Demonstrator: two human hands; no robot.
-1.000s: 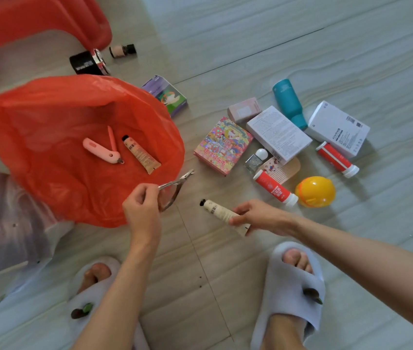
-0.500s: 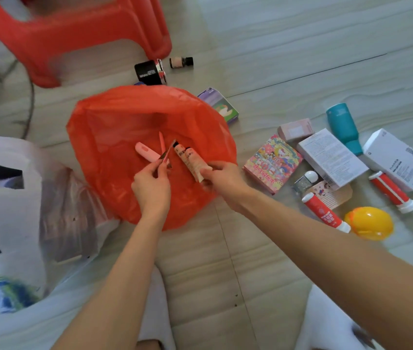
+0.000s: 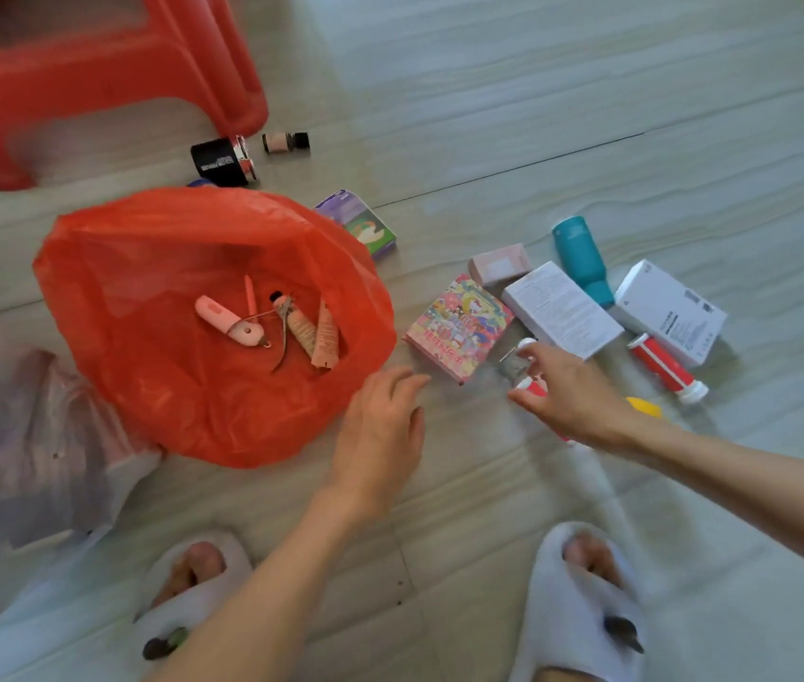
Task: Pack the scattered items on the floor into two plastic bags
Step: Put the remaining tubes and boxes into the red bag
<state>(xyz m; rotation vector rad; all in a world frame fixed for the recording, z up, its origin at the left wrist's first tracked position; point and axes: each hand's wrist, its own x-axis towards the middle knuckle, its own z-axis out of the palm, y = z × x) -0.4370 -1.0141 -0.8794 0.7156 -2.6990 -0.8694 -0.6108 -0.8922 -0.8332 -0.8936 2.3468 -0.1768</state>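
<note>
Red bag [image 3: 183, 411] holds four small items. Right of it, about ten remain on floor [image 3: 587, 115]. I see left hand [image 3: 380, 435] fingers spread, empty; right hand [image 3: 572, 396] grip unclear.

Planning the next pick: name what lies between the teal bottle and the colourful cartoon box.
Head view: a white printed box lies between the teal bottle and the cartoon box.
</note>
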